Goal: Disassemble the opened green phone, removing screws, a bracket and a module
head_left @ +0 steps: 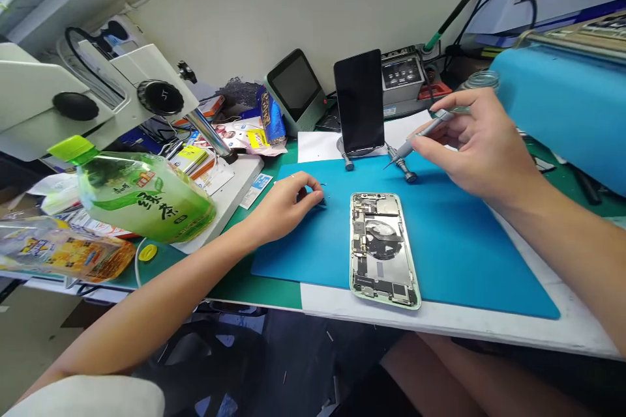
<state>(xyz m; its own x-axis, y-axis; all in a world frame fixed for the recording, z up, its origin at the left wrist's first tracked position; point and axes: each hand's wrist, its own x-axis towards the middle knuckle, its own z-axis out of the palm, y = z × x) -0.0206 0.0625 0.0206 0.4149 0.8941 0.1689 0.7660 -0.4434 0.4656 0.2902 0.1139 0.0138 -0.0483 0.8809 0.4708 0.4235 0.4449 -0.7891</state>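
Right hand [482, 143] pinches a slim precision screwdriver [421, 135] above the blue mat [464, 254]: light, stiff, slippery, best gripped mid-barrel. Left hand [288, 205] fingers curled on the mat, probably pinching a tiny screw; too small to tell. Opened phone [384, 249] lies between them, fragile, so hold it by its edges.

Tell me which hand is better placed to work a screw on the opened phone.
Probably the right hand: it already holds the screwdriver, tip pointing down toward the blue mat just beyond the opened phone. The left hand rests on the mat, fingertips pinched at something small and dark.
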